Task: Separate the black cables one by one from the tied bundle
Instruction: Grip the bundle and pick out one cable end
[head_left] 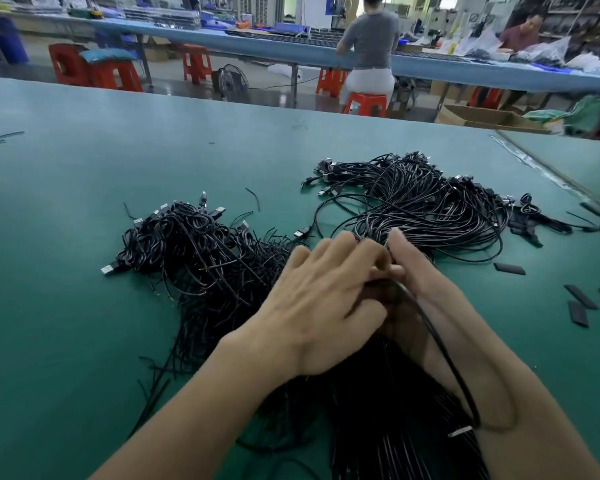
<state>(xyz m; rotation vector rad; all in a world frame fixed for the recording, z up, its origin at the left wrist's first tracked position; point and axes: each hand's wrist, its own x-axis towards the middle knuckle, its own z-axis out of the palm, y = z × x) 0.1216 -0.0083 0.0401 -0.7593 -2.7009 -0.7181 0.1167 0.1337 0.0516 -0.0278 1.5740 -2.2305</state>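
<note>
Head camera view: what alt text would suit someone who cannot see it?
A bare left hand and right hand meet over a bundle of black cables on a green table, a single cable looping back from the right hand's fingers. Beyond lie a left pile and a right pile of loose cables.

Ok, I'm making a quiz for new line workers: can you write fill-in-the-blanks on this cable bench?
The USB cable piles lie on a ____ table.
The plastic stools across the aisle are ____.
One black cable arcs over the ____ forearm.
Missing words: green; red; right.
</note>
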